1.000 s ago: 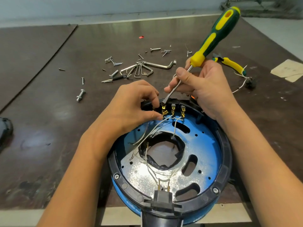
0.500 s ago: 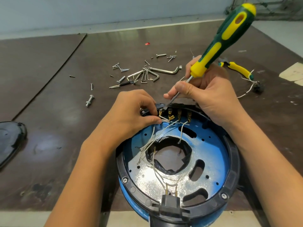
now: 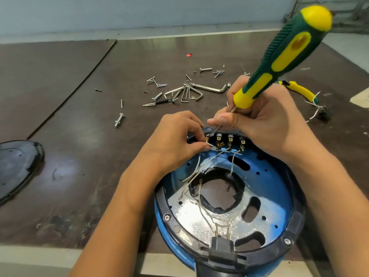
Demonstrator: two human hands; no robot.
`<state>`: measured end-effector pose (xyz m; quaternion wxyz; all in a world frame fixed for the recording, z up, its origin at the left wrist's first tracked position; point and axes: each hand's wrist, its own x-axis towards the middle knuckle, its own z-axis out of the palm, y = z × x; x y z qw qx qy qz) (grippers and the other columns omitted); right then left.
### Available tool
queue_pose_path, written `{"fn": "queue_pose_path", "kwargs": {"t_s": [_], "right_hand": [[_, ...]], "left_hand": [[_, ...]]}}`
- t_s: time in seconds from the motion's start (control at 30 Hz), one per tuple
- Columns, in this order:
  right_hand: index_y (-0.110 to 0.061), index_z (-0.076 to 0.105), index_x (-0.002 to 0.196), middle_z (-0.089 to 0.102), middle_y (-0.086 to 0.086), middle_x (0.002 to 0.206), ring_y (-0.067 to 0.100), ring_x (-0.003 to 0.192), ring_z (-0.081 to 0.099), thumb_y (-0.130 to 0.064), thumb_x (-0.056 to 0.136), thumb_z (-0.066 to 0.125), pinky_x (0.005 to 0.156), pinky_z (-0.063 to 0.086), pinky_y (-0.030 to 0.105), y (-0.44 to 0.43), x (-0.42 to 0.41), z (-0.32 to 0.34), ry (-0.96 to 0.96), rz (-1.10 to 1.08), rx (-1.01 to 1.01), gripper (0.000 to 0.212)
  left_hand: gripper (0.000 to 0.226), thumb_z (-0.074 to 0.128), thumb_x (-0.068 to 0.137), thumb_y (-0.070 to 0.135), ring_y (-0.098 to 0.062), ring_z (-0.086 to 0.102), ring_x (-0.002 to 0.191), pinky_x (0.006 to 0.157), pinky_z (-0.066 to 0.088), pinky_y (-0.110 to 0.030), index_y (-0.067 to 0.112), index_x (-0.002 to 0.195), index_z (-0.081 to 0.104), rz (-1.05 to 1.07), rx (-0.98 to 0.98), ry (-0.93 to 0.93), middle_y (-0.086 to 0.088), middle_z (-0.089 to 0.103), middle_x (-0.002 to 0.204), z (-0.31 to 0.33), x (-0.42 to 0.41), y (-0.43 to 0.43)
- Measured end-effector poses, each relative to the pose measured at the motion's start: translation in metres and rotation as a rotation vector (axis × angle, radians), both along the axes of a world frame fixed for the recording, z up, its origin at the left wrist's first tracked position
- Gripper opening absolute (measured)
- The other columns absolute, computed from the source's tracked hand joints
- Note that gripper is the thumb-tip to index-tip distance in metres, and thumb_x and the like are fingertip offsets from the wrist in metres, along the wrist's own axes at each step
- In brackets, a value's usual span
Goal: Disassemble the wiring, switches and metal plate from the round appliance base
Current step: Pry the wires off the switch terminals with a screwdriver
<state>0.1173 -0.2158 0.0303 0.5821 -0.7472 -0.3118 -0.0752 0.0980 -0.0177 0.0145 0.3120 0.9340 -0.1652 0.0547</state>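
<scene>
A round blue appliance base (image 3: 279, 176) with a black rim lies open-side up at the table's near edge. Inside it sits a shiny metal plate (image 3: 191, 216) with a central hole, crossed by thin white wires (image 3: 196, 170). A row of brass switch terminals (image 3: 229, 142) stands at the base's far rim. My left hand (image 3: 175, 140) pinches a white wire connector at the leftmost terminal. My right hand (image 3: 265, 120) grips a green and yellow screwdriver (image 3: 283, 52), its tip touching that same terminal. A black plug socket (image 3: 221, 250) sits at the near rim.
Loose screws and bolts, among them a bolt (image 3: 119, 119), and a bunch of hex keys (image 3: 191, 91) lie beyond the base. Yellow-handled pliers (image 3: 299, 89) and a cut wire piece (image 3: 319, 112) lie at the right. A black cover (image 3: 18, 164) rests at the left.
The view has drawn closer to the base. The screwdriver tip has stayed at the leftmost terminal, and my left hand keeps its pinch on the wire connector there.
</scene>
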Motion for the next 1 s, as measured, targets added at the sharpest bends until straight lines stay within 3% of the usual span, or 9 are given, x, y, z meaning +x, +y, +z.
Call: {"fn": "queue_pose_path", "kwargs": {"t_s": [0.1,0.23,0.43,0.7,0.8,0.93,1.0], "right_hand": [[-0.032,0.054,0.088,0.069,-0.005,0.075,0.026,0.089,0.078,-0.015,0.084,0.077,0.083,0.062,0.052,0.007,-0.007,-0.001,0.007,-0.08,-0.041,0.029],[-0.013,0.05,0.085,0.063,0.018,0.075,0.03,0.09,0.077,-0.02,0.087,0.073,0.079,0.06,0.059,0.009,-0.018,-0.004,0.014,-0.159,-0.06,0.025],[-0.015,0.051,0.078,0.067,0.03,0.082,0.024,0.086,0.079,0.007,0.092,0.069,0.077,0.065,0.036,0.017,-0.035,0.002,0.205,-0.234,0.109,0.032],[-0.011,0.058,0.073,0.072,0.016,0.078,0.025,0.086,0.078,0.004,0.09,0.074,0.078,0.065,0.043,0.018,-0.046,0.011,0.202,-0.236,0.025,0.028],[-0.008,0.06,0.074,0.075,0.023,0.084,0.025,0.087,0.079,0.004,0.092,0.071,0.078,0.065,0.041,0.016,-0.046,0.014,0.289,-0.209,0.053,0.024],[-0.023,0.065,0.064,0.076,0.02,0.082,0.026,0.088,0.079,-0.001,0.09,0.073,0.075,0.065,0.039,0.01,-0.046,0.022,0.314,-0.113,0.008,0.035],[-0.02,0.066,0.068,0.075,0.017,0.08,0.026,0.085,0.079,-0.002,0.088,0.076,0.074,0.065,0.037,0.01,-0.046,0.02,0.278,-0.12,0.003,0.029]], "left_hand": [[0.012,0.084,0.074,0.031,-0.004,0.06,0.093,0.082,0.047,-0.026,0.024,0.072,0.076,0.009,-0.007,-0.01,0.012,0.064,0.102,-0.001,-0.001,-0.001],[0.012,0.083,0.075,0.031,-0.007,0.06,0.094,0.084,0.049,-0.034,0.022,0.073,0.076,0.027,-0.021,0.016,0.012,0.064,0.103,-0.001,-0.003,0.0],[0.013,0.082,0.076,0.03,-0.013,0.061,0.095,0.082,0.05,-0.041,0.021,0.072,0.075,0.032,-0.024,0.002,0.011,0.064,0.101,-0.002,-0.011,0.0],[0.012,0.083,0.075,0.031,-0.01,0.06,0.092,0.081,0.05,-0.04,0.026,0.069,0.074,0.052,-0.045,0.007,0.015,0.063,0.101,-0.003,-0.019,0.001],[0.013,0.083,0.075,0.033,-0.008,0.06,0.093,0.081,0.05,-0.04,0.028,0.069,0.073,0.072,-0.04,0.008,0.017,0.063,0.102,-0.004,-0.024,0.001],[0.012,0.083,0.075,0.034,-0.007,0.06,0.095,0.083,0.05,-0.039,0.029,0.069,0.074,0.062,-0.058,0.032,0.018,0.062,0.103,-0.004,-0.029,-0.001],[0.012,0.083,0.075,0.034,-0.006,0.059,0.095,0.084,0.05,-0.039,0.029,0.069,0.074,0.056,-0.072,0.042,0.019,0.062,0.103,-0.004,-0.029,0.0]]}}
